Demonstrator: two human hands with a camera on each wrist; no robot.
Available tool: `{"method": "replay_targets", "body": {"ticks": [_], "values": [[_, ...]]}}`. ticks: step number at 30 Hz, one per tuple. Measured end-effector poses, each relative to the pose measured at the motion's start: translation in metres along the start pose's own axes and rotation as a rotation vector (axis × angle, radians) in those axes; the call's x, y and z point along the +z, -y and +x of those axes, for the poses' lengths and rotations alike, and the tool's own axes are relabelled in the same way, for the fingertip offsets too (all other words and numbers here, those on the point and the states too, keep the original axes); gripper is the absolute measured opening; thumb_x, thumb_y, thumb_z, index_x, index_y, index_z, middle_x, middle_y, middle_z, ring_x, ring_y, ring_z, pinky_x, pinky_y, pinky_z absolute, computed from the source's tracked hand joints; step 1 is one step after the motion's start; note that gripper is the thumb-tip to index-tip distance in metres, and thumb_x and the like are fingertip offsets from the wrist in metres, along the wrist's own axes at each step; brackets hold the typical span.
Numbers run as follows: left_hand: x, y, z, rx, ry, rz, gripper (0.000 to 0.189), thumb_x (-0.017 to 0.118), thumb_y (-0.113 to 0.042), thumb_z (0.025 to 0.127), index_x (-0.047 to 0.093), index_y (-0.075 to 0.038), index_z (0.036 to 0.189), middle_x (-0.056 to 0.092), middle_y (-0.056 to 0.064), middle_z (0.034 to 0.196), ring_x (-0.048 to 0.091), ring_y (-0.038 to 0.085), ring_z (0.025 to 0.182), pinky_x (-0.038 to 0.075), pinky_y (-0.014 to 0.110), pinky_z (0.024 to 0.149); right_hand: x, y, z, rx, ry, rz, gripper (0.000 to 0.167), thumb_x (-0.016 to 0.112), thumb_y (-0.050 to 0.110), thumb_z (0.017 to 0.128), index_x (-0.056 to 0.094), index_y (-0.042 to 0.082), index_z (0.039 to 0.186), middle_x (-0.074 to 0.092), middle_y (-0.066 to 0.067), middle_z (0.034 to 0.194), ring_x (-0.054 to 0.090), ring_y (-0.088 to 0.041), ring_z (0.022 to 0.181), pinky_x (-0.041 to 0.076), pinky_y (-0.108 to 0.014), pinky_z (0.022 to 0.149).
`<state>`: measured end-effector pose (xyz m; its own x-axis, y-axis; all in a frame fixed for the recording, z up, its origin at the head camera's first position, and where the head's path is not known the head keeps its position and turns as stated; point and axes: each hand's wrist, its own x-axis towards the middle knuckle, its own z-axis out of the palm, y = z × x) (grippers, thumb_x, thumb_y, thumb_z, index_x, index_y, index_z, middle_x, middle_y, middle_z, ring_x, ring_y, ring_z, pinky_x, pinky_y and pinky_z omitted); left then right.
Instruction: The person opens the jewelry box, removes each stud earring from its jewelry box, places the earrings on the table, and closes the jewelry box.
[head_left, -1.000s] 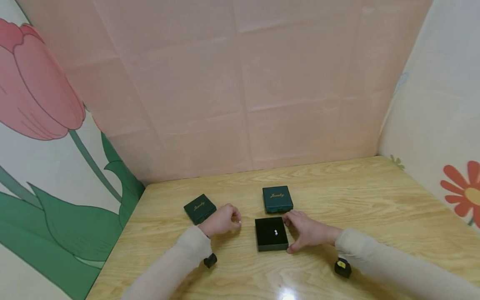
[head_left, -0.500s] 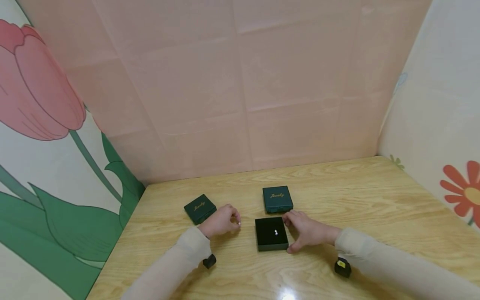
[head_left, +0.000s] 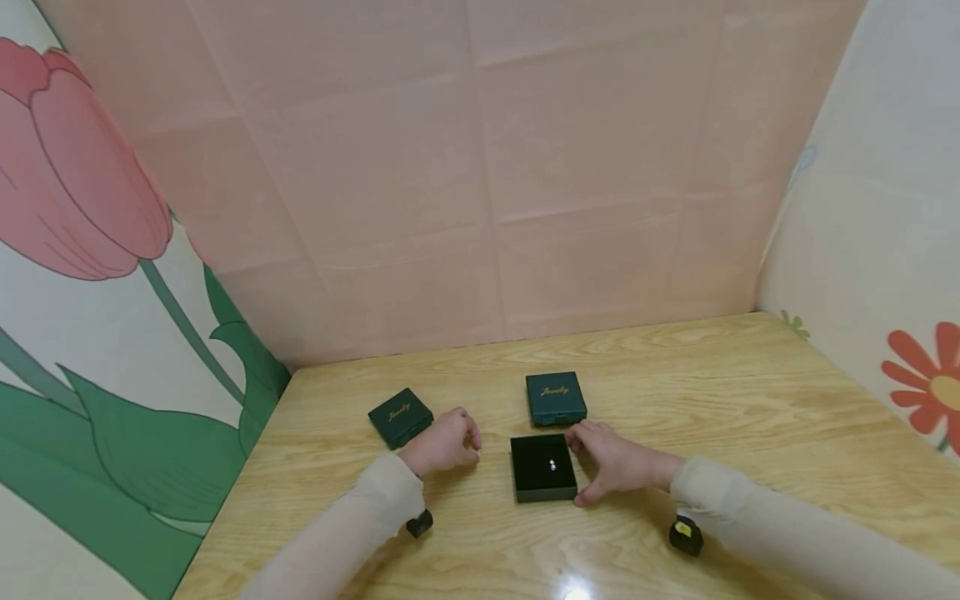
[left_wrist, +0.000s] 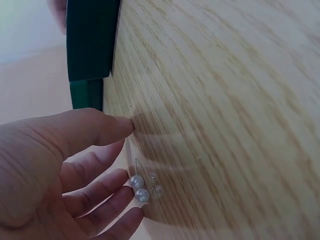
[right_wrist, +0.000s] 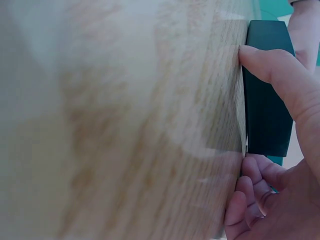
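Note:
My left hand point(head_left: 444, 444) is low over the table beside a small closed green jewelry box point(head_left: 401, 417). In the left wrist view, a pearl earring point(left_wrist: 138, 187) with two pearls and a thin pin is right at its fingertips, with a gap between thumb and forefinger. My right hand point(head_left: 611, 460) holds the right side of a dark jewelry box base point(head_left: 546, 495), thumb at the near corner and fingers at the far one. Inside this black-lined base sits another small shiny earring point(head_left: 552, 465), toward the right.
Another green jewelry box point(head_left: 556, 398) with gold lettering sits closed just behind the base. All of this stands on a wood-grain table point(head_left: 712, 383). A pink cloth backdrop point(head_left: 480, 183) rises at the table's far edge.
The left fingertips have come slightly nearer, and the white speck at them has shifted the same way. The right hand and the boxes have stayed in place.

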<state>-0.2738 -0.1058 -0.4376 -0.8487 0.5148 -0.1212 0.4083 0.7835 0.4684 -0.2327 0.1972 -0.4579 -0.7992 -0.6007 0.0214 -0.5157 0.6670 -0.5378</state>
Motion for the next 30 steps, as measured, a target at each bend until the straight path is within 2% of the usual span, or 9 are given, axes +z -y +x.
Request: {"method": "replay_targets", "body": {"ticks": [6, 12, 17, 22, 25, 30], "values": [[0.002, 0.001, 0.002, -0.019, -0.002, -0.001, 0.015, 0.074, -0.008, 0.081, 0.063, -0.016, 0.075, 0.051, -0.001, 0.099, 0.047, 0.014, 0.077, 0.042, 0.026, 0.069, 0.001, 0.0, 0.0, 0.013, 0.001, 0.002, 0.077, 0.088, 0.04, 0.062, 0.051, 0.004, 0.119, 0.05, -0.001, 0.107, 0.043, -0.02, 0.102, 0.039, -0.039, 0.089], [0.0, 0.0, 0.002, -0.039, 0.001, -0.01, 0.014, 0.076, -0.008, 0.08, 0.064, -0.015, 0.076, 0.05, -0.001, 0.099, 0.046, 0.016, 0.079, 0.041, 0.028, 0.07, 0.001, 0.0, 0.0, -0.01, -0.011, -0.002, 0.076, 0.088, 0.041, 0.062, 0.051, 0.004, 0.117, 0.05, -0.001, 0.106, 0.044, -0.02, 0.1, 0.039, -0.039, 0.089], [-0.003, -0.003, 0.001, -0.034, 0.018, 0.0, 0.014, 0.077, -0.01, 0.08, 0.066, -0.014, 0.087, 0.053, 0.0, 0.101, 0.048, 0.015, 0.085, 0.045, 0.031, 0.081, -0.001, 0.002, 0.0, -0.014, -0.008, 0.004, 0.076, 0.088, 0.04, 0.062, 0.051, 0.004, 0.118, 0.05, -0.002, 0.106, 0.044, -0.02, 0.101, 0.039, -0.039, 0.089], [-0.012, -0.009, 0.005, -0.06, 0.025, -0.082, 0.023, 0.077, -0.01, 0.081, 0.064, -0.011, 0.1, 0.059, 0.006, 0.115, 0.054, 0.019, 0.087, 0.047, 0.036, 0.082, -0.002, 0.002, -0.001, -0.014, -0.002, 0.009, 0.077, 0.088, 0.04, 0.063, 0.05, 0.004, 0.119, 0.05, -0.002, 0.107, 0.043, -0.021, 0.102, 0.039, -0.039, 0.089], [-0.019, -0.017, 0.009, -0.036, 0.003, -0.124, 0.024, 0.074, -0.013, 0.085, 0.063, -0.008, 0.106, 0.06, 0.01, 0.12, 0.058, 0.025, 0.096, 0.048, 0.039, 0.083, -0.002, 0.002, 0.0, -0.018, -0.002, 0.009, 0.076, 0.088, 0.039, 0.063, 0.05, 0.003, 0.119, 0.05, -0.002, 0.108, 0.044, -0.022, 0.103, 0.039, -0.041, 0.09], [-0.024, -0.034, 0.014, 0.042, -0.066, -0.208, 0.021, 0.068, -0.018, 0.09, 0.062, -0.01, 0.109, 0.061, 0.013, 0.12, 0.053, 0.033, 0.117, 0.044, 0.046, 0.097, -0.001, 0.001, -0.001, -0.008, -0.002, 0.009, 0.077, 0.087, 0.041, 0.063, 0.05, 0.004, 0.119, 0.049, -0.002, 0.108, 0.043, -0.022, 0.104, 0.039, -0.042, 0.091]]}}
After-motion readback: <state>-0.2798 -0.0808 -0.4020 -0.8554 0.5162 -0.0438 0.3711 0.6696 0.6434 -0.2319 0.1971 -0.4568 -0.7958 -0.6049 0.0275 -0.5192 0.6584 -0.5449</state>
